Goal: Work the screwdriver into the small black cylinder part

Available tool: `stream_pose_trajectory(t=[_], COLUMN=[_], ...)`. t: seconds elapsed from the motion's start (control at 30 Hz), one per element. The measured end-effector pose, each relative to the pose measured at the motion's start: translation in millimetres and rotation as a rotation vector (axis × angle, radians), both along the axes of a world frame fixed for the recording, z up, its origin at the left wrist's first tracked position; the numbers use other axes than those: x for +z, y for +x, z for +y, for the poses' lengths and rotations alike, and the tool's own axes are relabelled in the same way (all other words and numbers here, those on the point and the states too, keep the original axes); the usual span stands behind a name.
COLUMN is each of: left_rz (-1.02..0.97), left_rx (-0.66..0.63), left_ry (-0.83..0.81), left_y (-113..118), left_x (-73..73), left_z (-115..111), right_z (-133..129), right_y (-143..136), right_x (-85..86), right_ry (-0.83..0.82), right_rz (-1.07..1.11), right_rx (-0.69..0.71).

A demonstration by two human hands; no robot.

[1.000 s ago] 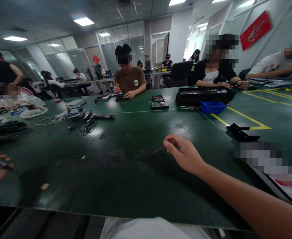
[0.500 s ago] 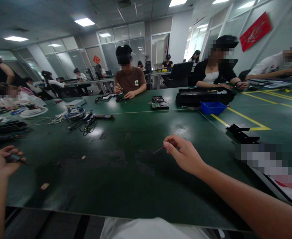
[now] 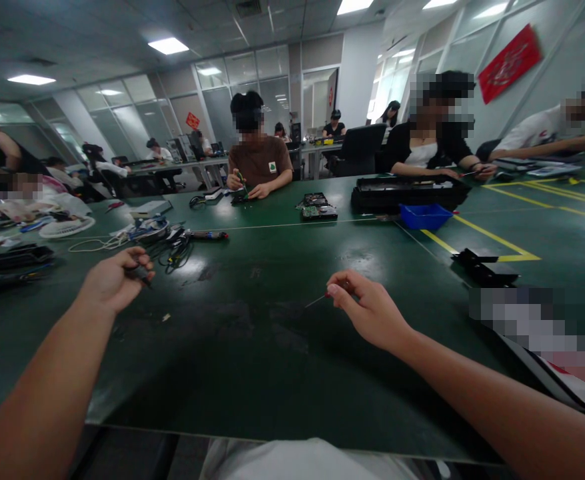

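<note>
My right hand (image 3: 370, 308) is above the green table, closed on a thin screwdriver (image 3: 317, 301). Its slim metal shaft points left and down, and a bit of red handle shows at the fingertips. On the left, my left hand (image 3: 112, 281) has its fingers curled round a small dark object (image 3: 141, 274) with a narrow tip pointing down to the right. What kind of thing it is I cannot make out. Just beyond that hand lies a tangle of black cables (image 3: 175, 250).
A stick-like tool (image 3: 210, 235) lies by the cables. Farther off are a circuit-board device (image 3: 318, 207), a long black casing (image 3: 407, 193) and a blue tray (image 3: 425, 217). Black brackets (image 3: 487, 267) sit at right. Across the table, a person in brown (image 3: 260, 160) works.
My left hand has swung in from the far left edge, rightward and farther over the table, still holding the dark object. My right hand and the screwdriver stay in place.
</note>
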State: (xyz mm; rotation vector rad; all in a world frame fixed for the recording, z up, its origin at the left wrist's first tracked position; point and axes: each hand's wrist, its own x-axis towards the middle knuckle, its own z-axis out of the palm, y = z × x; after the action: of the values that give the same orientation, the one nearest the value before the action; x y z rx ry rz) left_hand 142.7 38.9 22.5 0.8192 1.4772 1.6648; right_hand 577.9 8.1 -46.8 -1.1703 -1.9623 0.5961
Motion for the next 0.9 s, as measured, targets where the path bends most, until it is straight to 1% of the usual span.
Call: stream_pose_trajectory(t=[0.07,0.17,0.23,0.33,0.43,0.5,0.6,0.7,0.8,0.9], left_rz=[-0.046,-0.077,-0.118,-0.129,-0.045,0.099,0.327,0.405,0.413,0.469], left_rx=[-0.080,-0.203,-0.364,-0.599,-0.803,-0.887,-0.941,-0.990,-1.014,-0.976], left_ry=[-0.011,-0.014,0.000,0.031,0.086,0.131,0.157,0.160,0.121,0.130], left_y=[32,76,105,146,182,200,218,225,225,222], left_x=[-2.3,-11.6,-19.4,-31.1,-44.1,-55.5,-76.4,-94.5,-102.5,-103.5], left_z=[7,17,19,16,9,6,4,4,3,0], right_z=[0,1,1,0,0,0,-1,-3,-5,-5], right_y=[0,1,2,3,3,4,3,3,3,4], right_x=[-0.4,-1.3,-1.5,-1.0,-0.2,0.7,3.1,5.6,4.6,0.1], right_ry=[0.004,0.021,0.025,0.002,-0.045,-0.057,-0.007,0.060,0.100,0.107], right_rz=[0.007,0.024,0.047,0.113,0.224,0.298,0.412,0.503,0.469,0.364], right_rx=[-0.001,-0.004,-0.015,-0.042,-0.060,-0.073,-0.099,-0.131,-0.127,-0.090])
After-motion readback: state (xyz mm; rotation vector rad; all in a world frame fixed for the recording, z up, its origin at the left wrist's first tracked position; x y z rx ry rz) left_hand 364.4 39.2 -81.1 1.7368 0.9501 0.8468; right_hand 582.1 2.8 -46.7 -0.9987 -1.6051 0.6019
